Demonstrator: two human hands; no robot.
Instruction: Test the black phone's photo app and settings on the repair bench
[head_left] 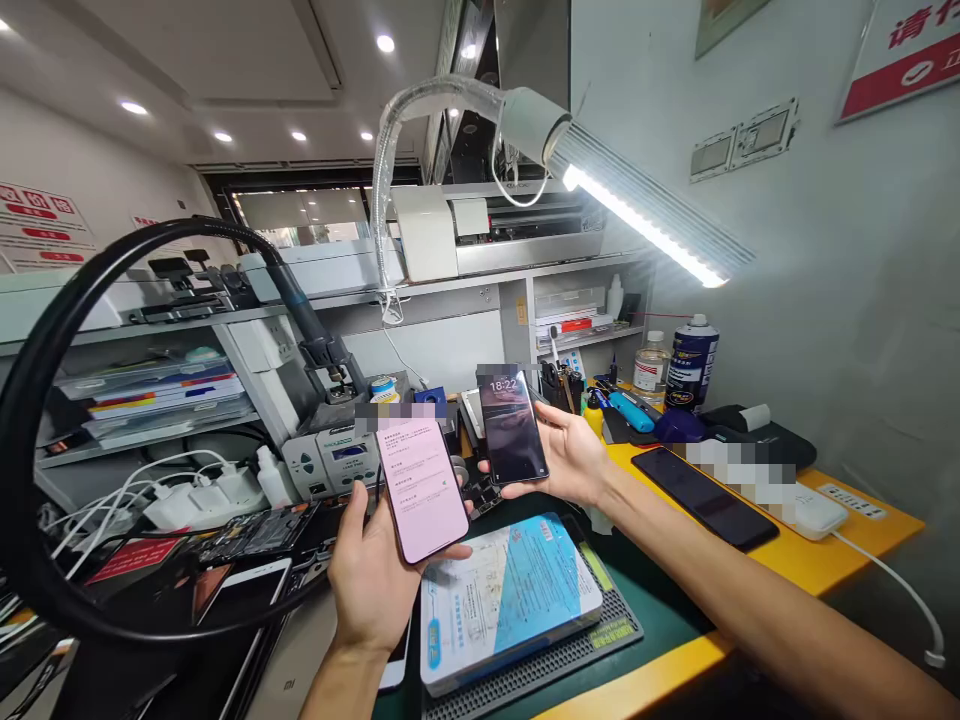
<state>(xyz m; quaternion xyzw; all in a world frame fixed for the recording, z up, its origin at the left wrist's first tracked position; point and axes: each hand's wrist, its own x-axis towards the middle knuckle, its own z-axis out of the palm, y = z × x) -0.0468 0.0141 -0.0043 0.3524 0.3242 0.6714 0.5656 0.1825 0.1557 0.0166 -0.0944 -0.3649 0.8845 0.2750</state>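
Black hose [19, 450] loops close on the left, well out from the left hand [379, 570]. That hand grasps a phone [421, 490] with a pale pink screen full of text, the fingers behind it and the thumb standing off its left edge. Just beyond and to its right, the right hand [574, 455] grasps a second phone [514, 430], its dark screen reading 18:22. The two phones are tilted up side by side, near each other but apart.

Below and between the hands lies a blue and white box [510, 600] on a grey mat [619, 632] with holes. Left of the left hand are a white-framed phone [244, 592], an opened phone [262, 532] with its inside parts showing, and a white power strip [206, 497]. Beyond the left hand stands a grey machine [319, 465] with a small display.

To the right of the right hand, a black phone [701, 495] lies on the yellow tabletop [881, 520]. Past that hand stand a clear bottle [651, 368] and a dark blue spray can [690, 365]; a lit lamp [637, 205] hangs above.
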